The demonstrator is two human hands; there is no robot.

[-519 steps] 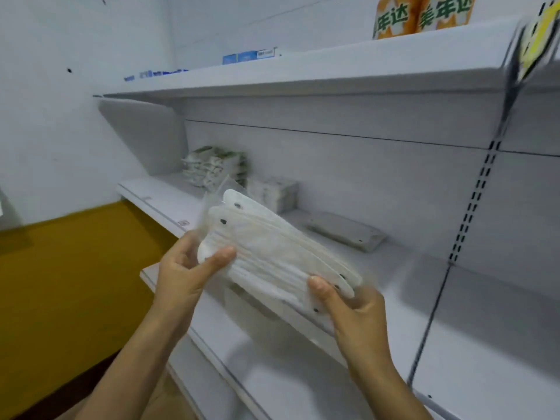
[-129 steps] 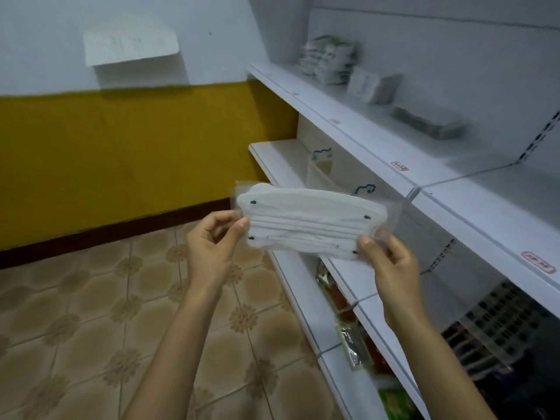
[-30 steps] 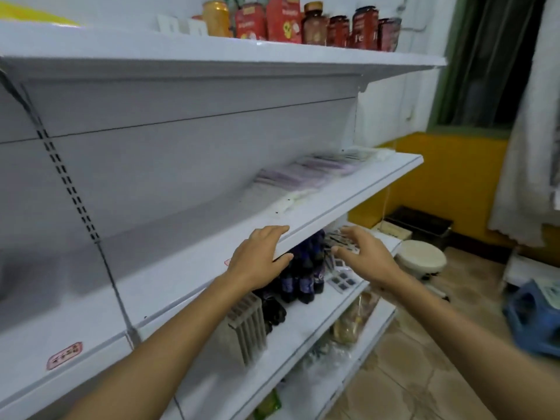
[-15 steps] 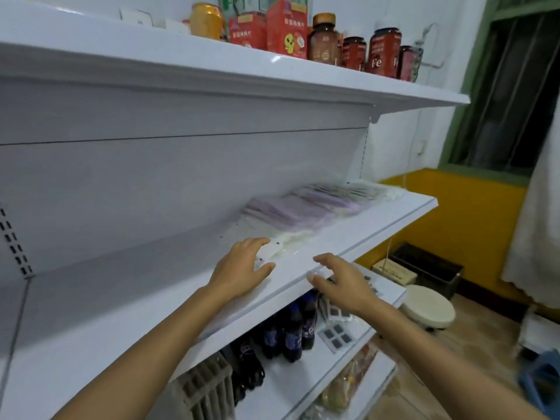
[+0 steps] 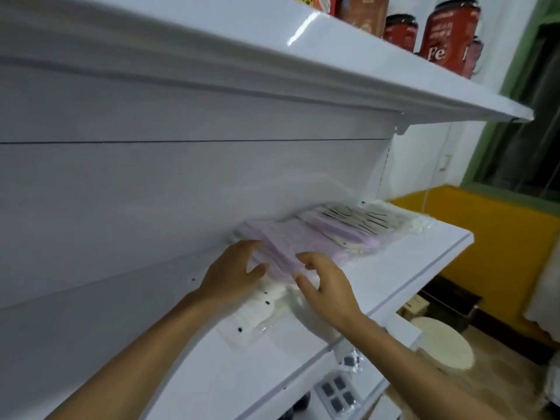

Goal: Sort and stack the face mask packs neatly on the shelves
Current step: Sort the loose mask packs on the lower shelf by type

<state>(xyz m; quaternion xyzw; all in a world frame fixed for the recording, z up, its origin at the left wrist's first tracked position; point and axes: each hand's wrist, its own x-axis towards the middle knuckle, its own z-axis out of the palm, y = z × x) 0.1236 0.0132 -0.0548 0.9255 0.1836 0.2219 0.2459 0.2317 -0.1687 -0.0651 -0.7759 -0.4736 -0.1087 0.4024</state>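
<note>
White metal shelving point(image 5: 394, 268) with a pale back panel point(image 5: 151, 183) fills the view; red jars point(image 5: 448, 34) stand on the upper shelf; right, a yellow wall point(image 5: 500, 237), green-framed window point(image 5: 521, 140) and tiled floor point(image 5: 500, 374).

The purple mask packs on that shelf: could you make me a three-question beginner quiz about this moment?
1. True or false: the left hand touches the purple mask packs.
2. What lies nearest the viewer on the middle shelf: A white mask pack, B jars, C bottles?
3. The red jars stand on the ____ shelf.

Key: 1 true; 2 A; 3 top.
</note>
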